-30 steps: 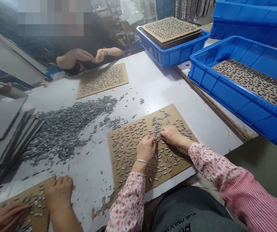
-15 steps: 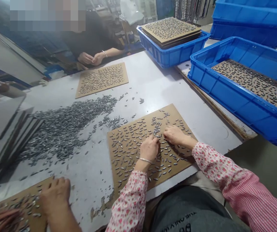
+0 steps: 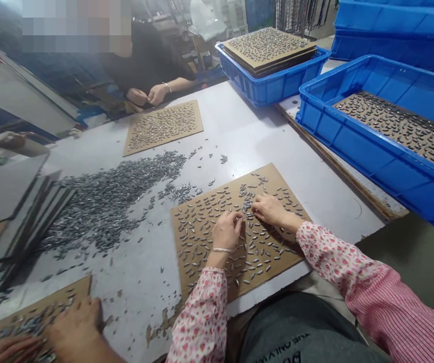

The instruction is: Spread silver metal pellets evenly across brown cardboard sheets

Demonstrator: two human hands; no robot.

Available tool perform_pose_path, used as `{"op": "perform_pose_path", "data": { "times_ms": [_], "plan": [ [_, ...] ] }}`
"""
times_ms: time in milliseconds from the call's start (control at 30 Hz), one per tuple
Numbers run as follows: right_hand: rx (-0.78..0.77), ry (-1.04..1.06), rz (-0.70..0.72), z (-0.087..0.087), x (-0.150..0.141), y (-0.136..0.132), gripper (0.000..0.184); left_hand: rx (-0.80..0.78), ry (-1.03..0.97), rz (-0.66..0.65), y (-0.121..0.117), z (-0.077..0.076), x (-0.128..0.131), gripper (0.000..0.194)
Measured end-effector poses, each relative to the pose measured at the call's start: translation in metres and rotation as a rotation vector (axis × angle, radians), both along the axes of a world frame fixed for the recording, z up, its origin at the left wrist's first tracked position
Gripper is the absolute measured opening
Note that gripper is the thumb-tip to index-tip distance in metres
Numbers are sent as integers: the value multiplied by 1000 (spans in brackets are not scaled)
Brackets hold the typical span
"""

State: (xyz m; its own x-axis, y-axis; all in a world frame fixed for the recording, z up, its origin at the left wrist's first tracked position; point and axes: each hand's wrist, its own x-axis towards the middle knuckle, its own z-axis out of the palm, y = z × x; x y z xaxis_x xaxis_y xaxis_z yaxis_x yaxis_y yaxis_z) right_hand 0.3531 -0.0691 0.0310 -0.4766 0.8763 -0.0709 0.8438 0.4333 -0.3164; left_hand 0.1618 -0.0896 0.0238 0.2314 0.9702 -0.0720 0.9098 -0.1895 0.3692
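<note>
Over the brown board (image 3: 273, 176), holds left hand (image 3: 225, 232) and right hand (image 3: 270, 208) beside clustered pieces (image 3: 246, 205), seemingly for easy reach, with bunched fingers, pinching what, cannot tell.

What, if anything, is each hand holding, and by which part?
Cannot tell: the left hand and right hand are among small grey pieces on the board beneath them; any grip is unclear.
</note>
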Motion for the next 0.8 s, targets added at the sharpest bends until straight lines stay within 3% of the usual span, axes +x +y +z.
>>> {"op": "perform_pose_path", "data": {
  "times_ms": [200,467,600,800],
  "plan": [
    [-39,-50,11,5,4,0,20,-36,40,-68,-1,14,4,22],
    [-41,25,31,-10,-4,-2,18,22,177,-291,2,-2,7,21],
    [-16,-2,13,-12,-14,-6,20,56,211,-370,3,-3,3,23],
    [2,-23,30,-11,-18,-8,20,-1,271,-312,-2,6,4,24]
  ]
}}
